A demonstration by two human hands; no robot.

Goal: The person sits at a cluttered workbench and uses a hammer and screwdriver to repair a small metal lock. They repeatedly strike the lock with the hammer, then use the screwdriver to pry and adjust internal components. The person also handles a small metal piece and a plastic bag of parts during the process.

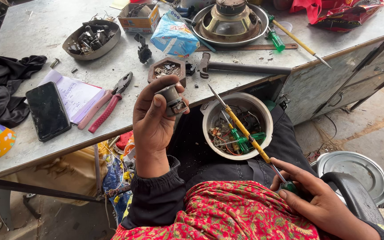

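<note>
Left hand point(153, 120) fingers clamp a small grey metal cylinder point(173, 99) — right hand point(318, 200) fingers grip a slim yellow-shafted screwdriver point(245, 131) over the round white bowl point(263, 111).

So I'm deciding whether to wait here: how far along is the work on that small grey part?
Apparently midway. Looks done: loose parts and wires already lie in the white bowl on the lap. In hand: the left hand holds up the small grey motor-like part; the right hand holds a yellow-shafted screwdriver, its tip away from the part. Left: the part looks unopened.
</note>
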